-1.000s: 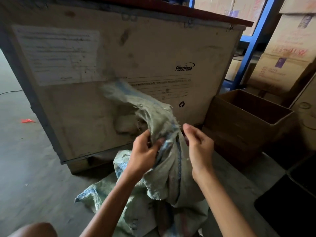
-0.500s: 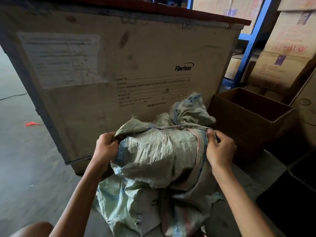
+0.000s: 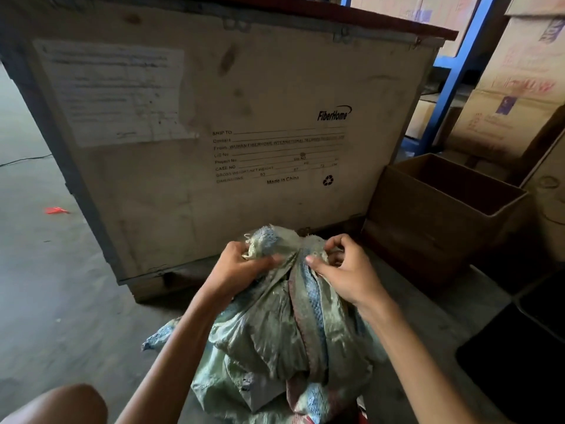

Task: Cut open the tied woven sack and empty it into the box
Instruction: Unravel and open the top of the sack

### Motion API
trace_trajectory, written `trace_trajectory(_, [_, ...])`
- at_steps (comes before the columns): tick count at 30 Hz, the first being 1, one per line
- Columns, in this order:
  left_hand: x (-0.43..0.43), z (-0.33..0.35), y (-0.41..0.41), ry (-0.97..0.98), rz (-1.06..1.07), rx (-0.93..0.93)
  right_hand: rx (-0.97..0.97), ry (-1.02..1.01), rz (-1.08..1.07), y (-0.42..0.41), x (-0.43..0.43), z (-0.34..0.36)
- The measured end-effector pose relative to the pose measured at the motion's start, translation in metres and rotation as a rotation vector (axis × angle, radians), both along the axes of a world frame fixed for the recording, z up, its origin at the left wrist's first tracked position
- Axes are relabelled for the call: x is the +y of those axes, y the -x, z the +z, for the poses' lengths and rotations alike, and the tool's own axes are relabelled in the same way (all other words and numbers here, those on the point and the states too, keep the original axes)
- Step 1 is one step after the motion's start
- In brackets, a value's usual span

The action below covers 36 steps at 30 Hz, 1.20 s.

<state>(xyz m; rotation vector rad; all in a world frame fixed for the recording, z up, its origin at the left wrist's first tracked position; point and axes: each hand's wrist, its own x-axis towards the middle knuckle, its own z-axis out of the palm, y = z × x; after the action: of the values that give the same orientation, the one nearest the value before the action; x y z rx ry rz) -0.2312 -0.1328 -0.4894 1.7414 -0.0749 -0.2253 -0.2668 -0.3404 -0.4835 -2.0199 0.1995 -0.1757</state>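
Note:
A pale green woven sack (image 3: pixel 275 338) with blue and reddish stripes lies crumpled on the floor in front of me. My left hand (image 3: pixel 241 267) grips a bunched fold near its top, where a frayed blue and white edge sticks up. My right hand (image 3: pixel 342 270) pinches the sack fabric just to the right, fingers curled on it. The two hands are close together over the gathered top. An open brown cardboard box (image 3: pixel 428 215) stands on the floor to the right, its inside in shadow. No cutting tool is visible.
A large plywood crate (image 3: pixel 214 117) with a paper label and printed text stands right behind the sack. Blue shelving (image 3: pixel 449 78) with stacked cartons fills the back right. A black object (image 3: pixel 526 356) lies at the right. A red scrap (image 3: pixel 56 210) lies on the concrete floor at left.
The sack has dropped lower toward the floor. Both hands have come together from its spread sides to the bunched top.

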Motion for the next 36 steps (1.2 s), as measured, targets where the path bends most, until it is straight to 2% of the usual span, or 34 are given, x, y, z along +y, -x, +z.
trace_trajectory(3, [0.014,-0.007,-0.014,-0.016,0.258,-0.064,-0.179,0.156,-0.228,-0.008,-0.015,-0.005])
trace_trajectory(5, [0.036,-0.008,-0.026,0.002,0.444,-0.092,-0.197,0.106,-0.445,-0.013,-0.036,-0.008])
trace_trajectory(6, [0.045,-0.008,-0.028,0.024,0.5,-0.093,-0.169,0.044,-0.486,-0.015,-0.043,-0.009])
trace_trajectory(7, [0.051,-0.008,-0.028,0.058,0.508,-0.079,-0.141,-0.012,-0.471,-0.015,-0.046,-0.012])
trace_trajectory(10, [0.045,-0.006,-0.02,0.157,0.353,0.015,-0.103,-0.144,-0.377,-0.013,-0.039,-0.018])
trace_trajectory(12, [0.039,-0.008,-0.017,0.313,0.305,0.097,-0.095,-0.27,-0.362,-0.013,-0.027,-0.021])
trace_trajectory(14, [0.034,-0.013,-0.016,0.386,0.286,0.145,-0.074,-0.367,-0.387,-0.016,-0.021,-0.026])
trace_trajectory(16, [0.032,-0.017,-0.018,0.338,0.331,0.14,-0.074,-0.456,-0.454,-0.022,-0.021,-0.027])
trace_trajectory(18, [0.034,-0.021,-0.023,0.311,0.475,0.104,-0.123,-0.508,-0.548,-0.026,-0.029,-0.024])
trace_trajectory(22, [0.049,-0.024,-0.036,0.234,0.644,0.05,-0.188,-0.478,-0.617,-0.03,-0.043,-0.018])
trace_trajectory(24, [0.067,-0.028,-0.039,0.115,0.608,0.12,-0.201,-0.532,-0.685,-0.03,-0.051,-0.015])
trace_trajectory(25, [0.079,-0.031,-0.042,0.0,0.568,0.18,-0.19,-0.594,-0.717,-0.029,-0.057,-0.011])
trace_trajectory(26, [0.091,-0.032,-0.043,-0.196,0.505,0.223,-0.171,-0.654,-0.723,-0.027,-0.064,-0.008])
trace_trajectory(28, [0.102,-0.033,-0.042,-0.578,0.514,0.153,-0.11,-0.752,-0.622,-0.022,-0.068,0.0])
trace_trajectory(29, [0.097,-0.028,-0.039,-0.627,0.574,0.044,-0.074,-0.8,-0.547,-0.019,-0.065,0.003])
trace_trajectory(31, [0.068,-0.006,-0.026,-0.554,0.622,-0.205,-0.016,-0.892,-0.381,-0.016,-0.049,0.008])
trace_trajectory(32, [0.048,0.006,-0.019,-0.526,0.564,-0.292,0.015,-0.92,-0.295,-0.015,-0.038,0.01])
trace_trajectory(33, [0.029,0.016,-0.012,-0.513,0.453,-0.337,0.054,-0.952,-0.225,-0.014,-0.027,0.011])
trace_trajectory(36, [-0.016,0.027,0.009,-0.491,0.115,-0.289,0.105,-1.12,-0.045,-0.012,-0.001,0.02])
